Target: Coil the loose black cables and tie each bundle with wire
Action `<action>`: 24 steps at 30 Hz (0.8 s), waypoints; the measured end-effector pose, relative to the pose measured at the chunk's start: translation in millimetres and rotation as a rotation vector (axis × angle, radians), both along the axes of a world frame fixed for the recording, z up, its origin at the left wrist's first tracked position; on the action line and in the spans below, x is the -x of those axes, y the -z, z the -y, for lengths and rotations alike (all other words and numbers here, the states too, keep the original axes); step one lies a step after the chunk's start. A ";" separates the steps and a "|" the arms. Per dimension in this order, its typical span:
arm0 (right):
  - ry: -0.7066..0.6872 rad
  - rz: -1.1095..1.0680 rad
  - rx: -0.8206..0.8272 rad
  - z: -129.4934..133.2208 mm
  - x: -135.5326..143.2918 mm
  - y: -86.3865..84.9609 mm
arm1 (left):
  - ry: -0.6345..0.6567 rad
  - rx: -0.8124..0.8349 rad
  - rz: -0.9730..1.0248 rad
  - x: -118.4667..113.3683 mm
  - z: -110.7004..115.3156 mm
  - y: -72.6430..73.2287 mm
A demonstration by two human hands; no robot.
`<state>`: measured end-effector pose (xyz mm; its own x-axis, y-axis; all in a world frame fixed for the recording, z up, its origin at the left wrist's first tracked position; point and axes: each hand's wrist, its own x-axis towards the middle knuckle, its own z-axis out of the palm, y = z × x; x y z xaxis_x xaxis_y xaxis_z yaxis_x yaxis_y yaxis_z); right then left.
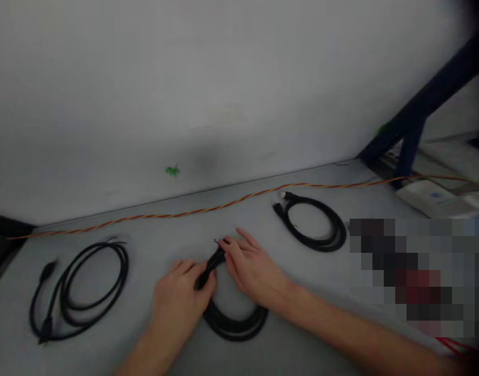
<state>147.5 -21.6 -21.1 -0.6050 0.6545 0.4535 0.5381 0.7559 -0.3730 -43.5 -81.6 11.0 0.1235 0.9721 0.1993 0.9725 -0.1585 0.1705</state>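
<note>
A coiled black cable (237, 330) lies on the grey surface in the lower middle, between and below my hands. My left hand (182, 292) is closed round the upper left side of this coil, thumb and fingers pressed on the bundle. On the coil's top, the fingertips of my right hand (250, 263) pinch at a thin dark tie whose bent end sticks up. Part of the coil's right side is hidden under my right hand.
Another coiled black cable (124, 266) with two plugs lies at the left, and a third (341, 230) at the right. A red-yellow twisted wire (202, 210) runs along the wall (223, 94). A dark blue frame (431, 94) and white box (431, 197) stand right.
</note>
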 end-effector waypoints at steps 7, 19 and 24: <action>0.030 -0.088 0.039 -0.4 0.2 -0.1 | 0.027 -0.062 0.019 -6.6 5.4 5.5; 0.080 -0.131 -0.012 0.8 3.0 2.5 | -0.351 0.229 0.792 -4.8 -13.7 -5.1; 0.080 -0.097 0.002 0.9 2.4 2.8 | -0.420 0.404 0.996 -0.2 -17.1 -11.9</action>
<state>145.1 -22.4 -23.9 -0.5039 0.7002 0.5058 0.5584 0.7108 -0.4277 -43.4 -64.6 22.8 -0.2620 0.9145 -0.3083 0.3419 0.3867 0.8565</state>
